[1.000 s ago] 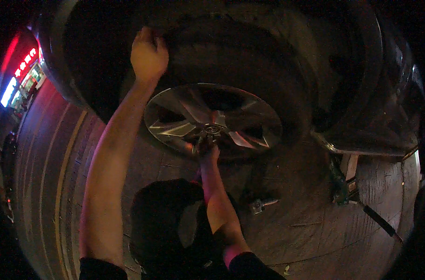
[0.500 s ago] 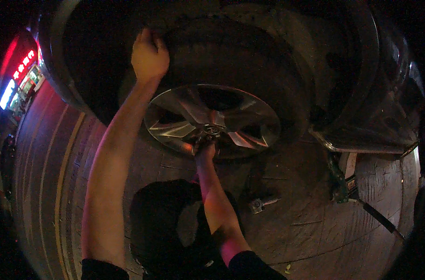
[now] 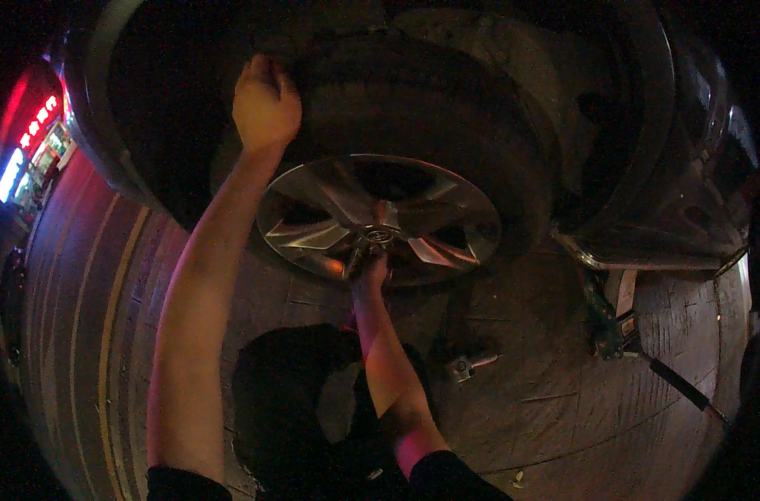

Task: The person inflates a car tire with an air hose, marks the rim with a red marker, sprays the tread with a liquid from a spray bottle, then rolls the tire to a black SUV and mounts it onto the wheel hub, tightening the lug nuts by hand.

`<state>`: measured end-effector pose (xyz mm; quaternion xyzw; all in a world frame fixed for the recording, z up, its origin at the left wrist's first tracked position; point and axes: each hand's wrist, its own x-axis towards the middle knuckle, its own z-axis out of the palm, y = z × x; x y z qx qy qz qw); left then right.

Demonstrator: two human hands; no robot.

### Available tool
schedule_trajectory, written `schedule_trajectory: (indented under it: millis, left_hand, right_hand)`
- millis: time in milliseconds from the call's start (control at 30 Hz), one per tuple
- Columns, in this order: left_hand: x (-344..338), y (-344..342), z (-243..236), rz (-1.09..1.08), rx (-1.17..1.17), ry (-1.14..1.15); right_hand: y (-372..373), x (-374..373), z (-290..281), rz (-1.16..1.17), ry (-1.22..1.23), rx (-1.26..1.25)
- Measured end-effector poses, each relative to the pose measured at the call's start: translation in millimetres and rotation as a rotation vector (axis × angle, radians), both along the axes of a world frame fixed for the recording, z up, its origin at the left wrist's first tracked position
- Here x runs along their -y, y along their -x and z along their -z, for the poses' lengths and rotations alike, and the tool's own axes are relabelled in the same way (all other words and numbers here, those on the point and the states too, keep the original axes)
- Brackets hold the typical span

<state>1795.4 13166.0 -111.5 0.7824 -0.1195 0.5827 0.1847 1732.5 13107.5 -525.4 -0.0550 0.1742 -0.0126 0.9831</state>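
A car wheel with a silver spoked alloy rim and a dark tire is in front of me under the wheel arch. My left hand reaches up to the tire's left side, its fingers bent and gripping the tread edge. Below the hub cap, my right hand is at the lower part of the rim with its fingers closed. What they pinch, if anything, is too dark and small to name.
A green jack with a long dark handle stands under the car's sill at the right. A small metal tool lies on the paving near my knee. A lit red shop sign glows at far left.
My left hand stays on the tire. My right hand remains by the hub, its fingers having shifted slightly. The view has moved a little.
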Motion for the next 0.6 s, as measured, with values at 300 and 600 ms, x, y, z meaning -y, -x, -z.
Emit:
schedule_trajectory:
  millis: [300, 600]
  left_hand:
    - [36.5, -6.7, -7.8, 0.075, 0.052, 0.063]
    - [32.3, -4.4, -7.5, 0.080, 0.017, 0.048]
  right_hand:
    - [-18.2, 56.1, -6.5, 0.097, 0.070, -0.168]
    - [-30.9, 53.2, 8.1, 0.082, -0.028, -0.036]
